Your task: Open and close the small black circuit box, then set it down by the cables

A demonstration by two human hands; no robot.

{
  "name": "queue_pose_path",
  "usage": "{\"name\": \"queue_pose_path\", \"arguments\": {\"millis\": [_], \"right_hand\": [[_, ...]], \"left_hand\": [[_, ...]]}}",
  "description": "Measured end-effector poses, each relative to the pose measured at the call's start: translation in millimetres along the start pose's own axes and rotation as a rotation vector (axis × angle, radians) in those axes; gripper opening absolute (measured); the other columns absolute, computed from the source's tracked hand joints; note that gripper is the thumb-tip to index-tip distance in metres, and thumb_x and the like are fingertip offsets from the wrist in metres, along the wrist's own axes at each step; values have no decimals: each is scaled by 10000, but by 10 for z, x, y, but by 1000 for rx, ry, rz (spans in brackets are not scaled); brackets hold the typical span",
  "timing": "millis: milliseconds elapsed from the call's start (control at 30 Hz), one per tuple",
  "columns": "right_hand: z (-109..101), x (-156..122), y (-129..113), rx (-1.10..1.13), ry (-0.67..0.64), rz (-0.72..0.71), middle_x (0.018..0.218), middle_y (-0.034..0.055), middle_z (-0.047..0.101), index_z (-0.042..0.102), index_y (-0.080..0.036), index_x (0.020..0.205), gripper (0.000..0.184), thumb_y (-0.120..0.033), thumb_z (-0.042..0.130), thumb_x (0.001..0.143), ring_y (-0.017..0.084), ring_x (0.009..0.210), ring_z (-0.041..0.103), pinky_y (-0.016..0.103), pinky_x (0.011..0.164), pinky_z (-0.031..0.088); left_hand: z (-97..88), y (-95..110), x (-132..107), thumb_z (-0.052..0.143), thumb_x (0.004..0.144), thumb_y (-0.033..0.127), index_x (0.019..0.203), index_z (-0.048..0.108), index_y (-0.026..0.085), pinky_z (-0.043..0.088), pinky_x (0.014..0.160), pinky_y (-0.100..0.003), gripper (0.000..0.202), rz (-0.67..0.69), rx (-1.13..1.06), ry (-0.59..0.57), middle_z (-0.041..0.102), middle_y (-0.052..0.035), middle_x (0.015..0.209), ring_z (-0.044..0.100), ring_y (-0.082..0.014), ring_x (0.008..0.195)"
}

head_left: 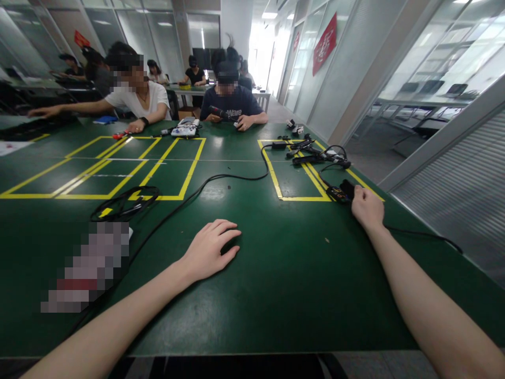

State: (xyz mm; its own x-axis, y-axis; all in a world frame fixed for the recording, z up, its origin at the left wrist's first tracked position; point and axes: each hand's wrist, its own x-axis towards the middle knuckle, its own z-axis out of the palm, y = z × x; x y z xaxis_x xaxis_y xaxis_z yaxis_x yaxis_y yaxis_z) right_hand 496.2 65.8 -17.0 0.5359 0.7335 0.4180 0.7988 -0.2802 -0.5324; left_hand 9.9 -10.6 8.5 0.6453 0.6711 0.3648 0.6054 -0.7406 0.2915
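Observation:
My left hand (213,249) rests palm down on the green table (276,273), its fingers stretched out and nothing in them. Off to the right, my right hand (367,206) is closed on the end of a black device (341,192) with small coloured marks on its face. The device lies at the corner of a yellow tape outline. What kind of device it is, I cannot make out, and my fingertips are partly hidden behind my hand. Just beyond it lies a pile of black cables and adapters (311,155).
A long black cable (205,183) crosses the table, and a coiled cable (126,204) sits at left by a blurred-out object (92,263). Yellow tape (192,171) marks rectangles. Across the table, two people handle things near a white power strip (185,127).

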Motion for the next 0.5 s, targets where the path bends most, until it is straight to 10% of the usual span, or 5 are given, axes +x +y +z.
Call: {"name": "queue_pose_path", "arguments": {"millis": [200,500], "right_hand": [[-48,-22,-40,82,15,162,436,36,466,632,-230,693,483,-533,390,982,253,524,545,385,633,471],[0,3,11,142,17,163,632,80,628,656,-48,1255,559,-454,426,947,224,443,548,370,522,470]], "left_hand": [[-6,5,-6,655,971,253,1170,731,214,590,984,-473,217,13,-3,7,734,-104,1270,672,-285,1191],[0,11,2,651,979,258,1121,738,212,581,973,-456,173,5,0,-9,758,-86,1212,687,-270,1152]]}}
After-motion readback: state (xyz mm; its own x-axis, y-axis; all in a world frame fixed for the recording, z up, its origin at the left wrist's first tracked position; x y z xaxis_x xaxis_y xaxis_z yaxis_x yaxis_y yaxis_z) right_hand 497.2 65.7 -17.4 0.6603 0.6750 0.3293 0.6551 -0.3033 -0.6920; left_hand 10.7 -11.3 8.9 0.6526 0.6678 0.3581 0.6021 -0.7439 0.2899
